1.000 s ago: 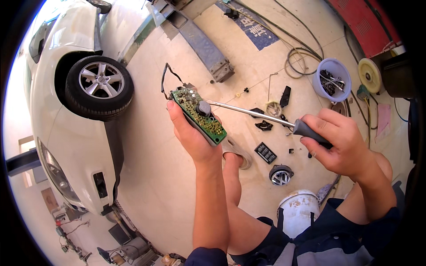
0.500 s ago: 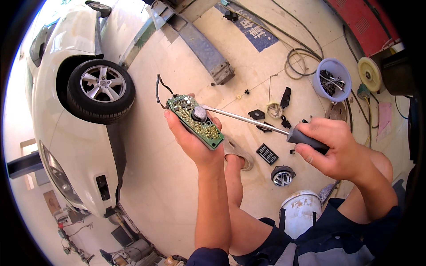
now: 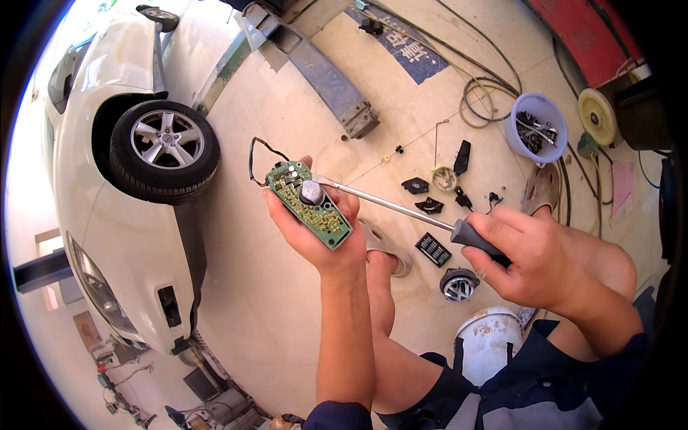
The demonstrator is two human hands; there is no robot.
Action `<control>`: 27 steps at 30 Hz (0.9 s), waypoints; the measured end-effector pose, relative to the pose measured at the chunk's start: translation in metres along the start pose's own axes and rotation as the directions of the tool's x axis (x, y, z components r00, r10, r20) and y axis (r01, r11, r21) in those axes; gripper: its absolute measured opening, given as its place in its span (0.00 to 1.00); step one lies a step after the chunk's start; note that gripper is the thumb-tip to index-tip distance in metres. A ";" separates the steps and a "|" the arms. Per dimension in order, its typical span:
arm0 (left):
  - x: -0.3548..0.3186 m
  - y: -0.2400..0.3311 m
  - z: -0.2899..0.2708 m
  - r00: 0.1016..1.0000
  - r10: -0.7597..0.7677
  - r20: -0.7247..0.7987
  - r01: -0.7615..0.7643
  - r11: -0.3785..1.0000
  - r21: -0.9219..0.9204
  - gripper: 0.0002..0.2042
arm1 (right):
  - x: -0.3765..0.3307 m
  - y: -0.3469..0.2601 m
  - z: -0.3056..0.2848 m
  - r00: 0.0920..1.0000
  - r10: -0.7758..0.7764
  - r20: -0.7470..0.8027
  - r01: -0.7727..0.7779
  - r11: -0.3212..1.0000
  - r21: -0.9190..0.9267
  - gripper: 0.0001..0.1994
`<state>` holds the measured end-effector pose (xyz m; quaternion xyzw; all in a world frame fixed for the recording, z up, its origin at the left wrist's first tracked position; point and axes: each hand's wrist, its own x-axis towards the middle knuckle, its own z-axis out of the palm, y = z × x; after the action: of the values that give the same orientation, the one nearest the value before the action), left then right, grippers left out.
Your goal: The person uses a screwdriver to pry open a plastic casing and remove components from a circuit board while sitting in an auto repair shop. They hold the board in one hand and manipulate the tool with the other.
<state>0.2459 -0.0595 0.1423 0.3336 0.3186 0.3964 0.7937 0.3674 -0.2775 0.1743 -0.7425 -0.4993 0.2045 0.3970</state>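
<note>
Circuit board (image 3: 324,218): held up in front of me over the floor, tilted, its soldered face toward me; landmark for all places below.
Left hand (image 3: 326,247): my fingers are closed round the board from beneath, thumb along its left edge, other fingertips partly hidden behind its right side.
Right hand (image 3: 534,254): to the right of the board and slightly nearer my body; I have my fingers wrapped round the dark grey handle of a screwdriver (image 3: 401,207).
Screwdriver tip: at the upper right edge of the board, just beside the round grey knob (image 3: 312,191); I cannot tell whether the two touch.
Black wire (image 3: 251,163): loops out from the board's upper left end.
Small black parts (image 3: 416,185): scattered on the floor, right of the board.
Slotted black panel (image 3: 433,250): on the floor, right of the board and nearer me.
Round chrome emblem (image 3: 459,287): right of the board, nearer me than the panel.
Pale blue tub (image 3: 517,147): far right of the board and beyond it, metal pieces inside.
White car (image 3: 122,236): well to the board's left.
</note>
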 end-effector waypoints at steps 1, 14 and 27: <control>0.000 0.001 0.000 1.000 -0.004 -0.003 0.004 1.000 -0.007 0.30 | 0.000 0.000 0.001 1.000 -0.007 -0.002 0.007 1.000 0.005 0.15; 0.003 0.006 -0.004 0.987 -0.078 0.140 0.090 0.993 -0.083 0.31 | 0.002 0.012 -0.003 0.998 0.036 0.051 -0.045 0.980 0.196 0.16; 0.011 0.017 0.004 0.927 -0.297 0.229 0.228 0.931 0.285 0.33 | 0.014 0.006 -0.044 0.781 0.324 0.534 -0.495 0.843 0.212 0.13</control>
<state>0.2471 -0.0430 0.1551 0.4365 0.2984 0.1931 0.8265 0.4076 -0.2828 0.1974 -0.6800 -0.3618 0.5466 0.3285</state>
